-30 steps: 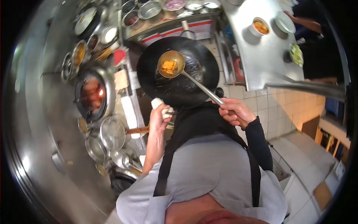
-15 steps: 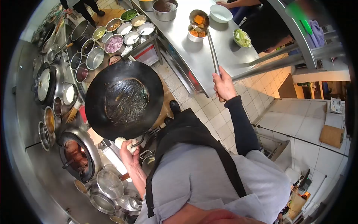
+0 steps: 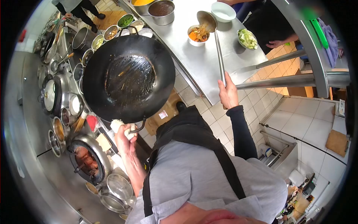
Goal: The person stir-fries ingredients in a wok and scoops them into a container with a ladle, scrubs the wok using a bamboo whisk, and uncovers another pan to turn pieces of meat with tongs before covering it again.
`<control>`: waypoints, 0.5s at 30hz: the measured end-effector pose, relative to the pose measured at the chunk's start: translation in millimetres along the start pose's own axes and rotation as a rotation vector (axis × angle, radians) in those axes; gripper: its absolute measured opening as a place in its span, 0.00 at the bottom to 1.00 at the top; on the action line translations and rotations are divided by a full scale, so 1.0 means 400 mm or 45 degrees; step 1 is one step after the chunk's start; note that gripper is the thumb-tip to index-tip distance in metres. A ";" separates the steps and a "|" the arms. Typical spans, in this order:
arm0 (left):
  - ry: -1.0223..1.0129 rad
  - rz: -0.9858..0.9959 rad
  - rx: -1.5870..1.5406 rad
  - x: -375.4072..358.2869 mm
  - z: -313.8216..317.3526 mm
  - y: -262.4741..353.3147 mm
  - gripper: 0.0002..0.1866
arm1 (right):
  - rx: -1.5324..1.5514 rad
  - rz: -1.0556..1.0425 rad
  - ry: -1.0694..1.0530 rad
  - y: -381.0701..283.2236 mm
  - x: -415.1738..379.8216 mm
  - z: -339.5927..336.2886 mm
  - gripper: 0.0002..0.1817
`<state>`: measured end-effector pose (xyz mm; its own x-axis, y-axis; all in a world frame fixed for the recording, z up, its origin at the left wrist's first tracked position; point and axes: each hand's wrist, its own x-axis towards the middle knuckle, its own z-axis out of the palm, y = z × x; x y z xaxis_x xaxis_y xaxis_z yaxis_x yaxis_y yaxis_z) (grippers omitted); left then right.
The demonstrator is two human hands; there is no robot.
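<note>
My left hand (image 3: 126,135) is closed round the loop handle of a black wok (image 3: 128,108), with a white cloth (image 3: 118,126) bunched in the grip. The wok hangs in front of me, its inside oily with small scraps on the bottom. My right hand (image 3: 228,91) grips the long handle of a metal ladle (image 3: 207,20). The ladle's bowl is tilted over a small white bowl (image 3: 197,43), and food lies between its lip and the bowl. Orange and dark pieces (image 3: 198,33) fill the white bowl.
On the steel table (image 3: 186,59) stand a pale empty bowl (image 3: 223,12), a bowl of chopped greens (image 3: 247,39) and a pot of dark sauce (image 3: 161,11). At left is a stove burner (image 3: 87,160) beside strainers (image 3: 120,186). Another person's hand (image 3: 275,44) is at the table's right.
The ladle has tipped further over the white bowl, which now looks fuller. The wok has come up and covers more of the ingredient bowls behind it.
</note>
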<state>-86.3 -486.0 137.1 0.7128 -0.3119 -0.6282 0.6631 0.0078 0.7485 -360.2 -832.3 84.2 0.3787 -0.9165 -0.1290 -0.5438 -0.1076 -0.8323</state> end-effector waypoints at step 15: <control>-0.050 -0.282 -0.602 -0.037 -0.064 0.001 0.10 | 1.608 0.832 -1.513 -0.085 -0.078 0.095 0.32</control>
<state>-90.7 -457.2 141.2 0.5404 -0.3904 -0.7454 0.8344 0.3627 0.4149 -324.9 -785.4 96.1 0.9303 0.0908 -0.3554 -0.2010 0.9366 -0.2870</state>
